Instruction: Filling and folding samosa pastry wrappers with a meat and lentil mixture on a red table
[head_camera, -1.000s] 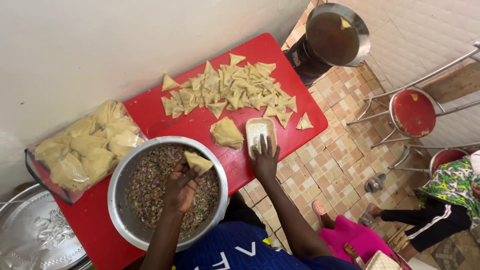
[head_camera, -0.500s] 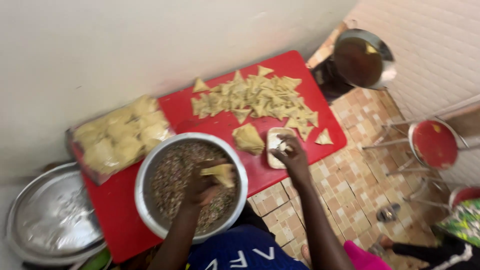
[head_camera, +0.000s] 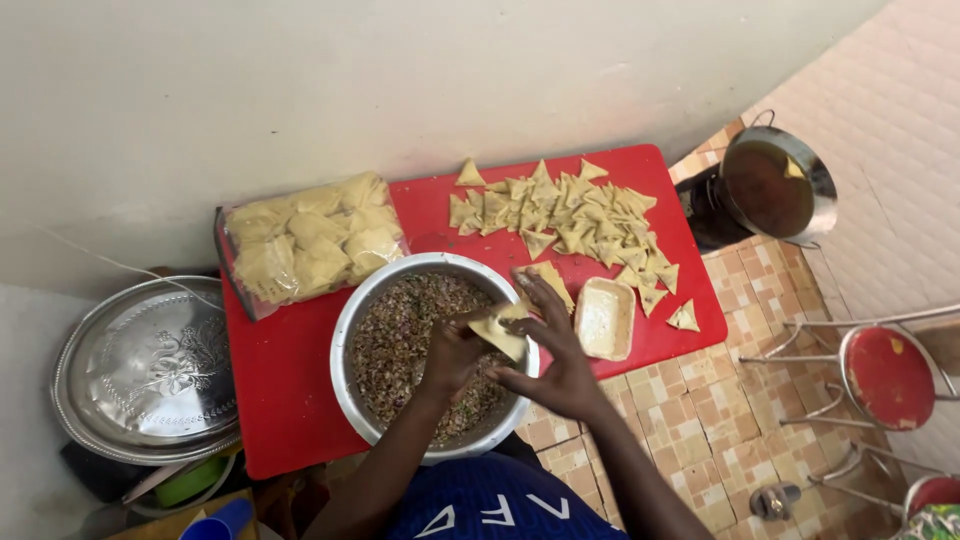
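At the far left, a round embossed silver metal tray (head_camera: 150, 368) lies off the edge of the red rectangular tabletop (head_camera: 285, 385). On the table's left end sits a clear plastic bag of flat pale pastry sheets (head_camera: 310, 240); judging by its fullness, many wrappers are not yet used.

Centre: a large round steel bowl of minced brown filling (head_camera: 400, 345) stands at the near edge of the table, and a good quantity of filling is left in it. The left hand (head_camera: 450, 352) is over the bowl, fingers curled around the lower end of a folded pale pastry cone (head_camera: 500, 330). The right hand (head_camera: 560, 360) meets it from the other side, fingers spread fairly wide, with the fingertips pinching the cone's upper flap. The cone is held above the bowl's right rim, touching both hands. Whether it is already filled cannot be determined.

Right of the bowl, a small pale rectangular dish (head_camera: 605, 318) rests on the table; beside it lies a short stack of cut pastry strips (head_camera: 552, 283). Beyond these, a heap of finished triangular pastries (head_camera: 570, 220) covers the table's far right portion, which suggests the work is well advanced. Further right, a dark cooking pot of liquid (head_camera: 770, 190) stands on the tiled floor.
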